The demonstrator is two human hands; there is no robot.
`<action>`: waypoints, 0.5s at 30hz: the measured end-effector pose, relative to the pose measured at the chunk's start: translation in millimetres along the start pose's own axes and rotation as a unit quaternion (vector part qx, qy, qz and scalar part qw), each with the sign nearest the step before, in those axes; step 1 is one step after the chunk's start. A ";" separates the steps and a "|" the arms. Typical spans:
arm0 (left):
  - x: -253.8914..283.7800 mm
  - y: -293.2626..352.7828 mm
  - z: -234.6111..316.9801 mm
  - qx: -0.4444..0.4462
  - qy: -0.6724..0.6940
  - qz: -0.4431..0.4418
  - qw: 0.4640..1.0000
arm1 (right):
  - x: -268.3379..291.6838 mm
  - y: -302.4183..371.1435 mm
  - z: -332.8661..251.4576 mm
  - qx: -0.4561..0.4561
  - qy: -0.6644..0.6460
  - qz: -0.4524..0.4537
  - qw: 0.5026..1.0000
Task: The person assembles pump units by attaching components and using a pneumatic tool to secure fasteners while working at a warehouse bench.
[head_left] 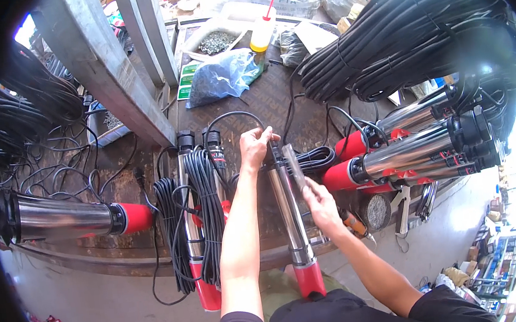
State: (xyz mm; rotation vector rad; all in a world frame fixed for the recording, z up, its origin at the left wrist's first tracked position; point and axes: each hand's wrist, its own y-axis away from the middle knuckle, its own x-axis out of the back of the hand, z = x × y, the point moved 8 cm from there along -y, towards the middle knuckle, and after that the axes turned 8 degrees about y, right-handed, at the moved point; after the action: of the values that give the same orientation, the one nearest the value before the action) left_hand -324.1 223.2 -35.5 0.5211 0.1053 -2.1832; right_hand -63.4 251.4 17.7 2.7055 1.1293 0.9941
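A slim steel submersible pump [288,210] with a red end [310,280] lies pointing toward me, its red end past the table's near edge. At its far black end, my left hand [257,147] is closed, fingers pinched round the black cable [236,113] that arcs to the left; the exact grip is partly hidden. My right hand [319,201] grips a narrow, flat metal strip [294,167] alongside the pump's right side. Just left, another steel pump [192,233] lies with a coiled black cable [205,187] over it.
A grey metal post [106,70] rises at the left. Several pumps [413,148] and a large cable bundle [403,35] crowd the right. A blue plastic bag [224,76], yellow bottle [262,33] and screw tray [217,42] stand behind. Another pump [69,215] lies far left.
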 end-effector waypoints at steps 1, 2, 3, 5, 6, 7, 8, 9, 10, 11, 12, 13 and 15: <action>-2.0 1.3 3.9 0.001 -0.026 0.002 1.000 | -2.6 17.4 0.8 -0.018 -0.013 -0.011 1.000; -3.6 2.8 7.9 0.002 -0.051 0.003 0.999 | -3.9 30.4 -0.7 -0.009 0.021 -0.007 1.000; -5.2 2.5 10.8 0.001 -0.077 0.003 0.997 | -5.9 40.6 -3.2 0.002 0.055 -0.003 0.998; -5.1 -1.0 7.1 0.003 -0.082 0.007 0.997 | -11.1 54.4 -12.7 0.057 0.105 0.030 0.992; -3.6 -2.7 4.5 0.010 -0.083 0.011 0.996 | -13.1 55.7 -20.5 0.063 0.157 0.033 0.985; -2.4 -3.5 2.5 0.018 -0.085 0.015 0.996 | -14.0 56.5 -28.2 0.069 0.207 0.036 0.975; -2.5 -4.1 -0.1 0.018 -0.080 0.012 0.997 | -16.0 55.0 -29.7 0.095 0.269 0.051 0.957; -3.6 -4.4 -0.4 0.021 -0.061 0.011 0.998 | -17.9 51.4 -30.7 0.109 0.287 0.054 0.950; -3.9 -4.4 -0.9 0.028 -0.060 0.012 0.998 | -19.1 47.3 -32.8 0.123 0.304 0.057 0.943; -4.1 -4.0 -1.4 0.034 -0.059 0.014 0.998 | -19.4 44.0 -35.1 0.138 0.322 0.059 0.935; -6.0 -2.1 -1.2 0.037 -0.058 0.008 0.998 | -18.2 43.5 -38.2 0.157 0.327 0.066 0.930; -5.4 -3.3 -2.1 0.029 -0.061 0.006 0.998 | -17.6 44.1 -39.9 0.175 0.325 0.080 0.926; -2.6 -5.1 -3.6 0.014 -0.067 0.003 0.998 | -18.7 46.6 -44.2 0.213 0.319 0.106 0.917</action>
State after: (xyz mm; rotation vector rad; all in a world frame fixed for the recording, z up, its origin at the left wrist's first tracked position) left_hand -325.4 229.2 -38.3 0.3886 0.0010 -2.2101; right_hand -69.8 196.5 55.4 2.9607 1.2664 1.9862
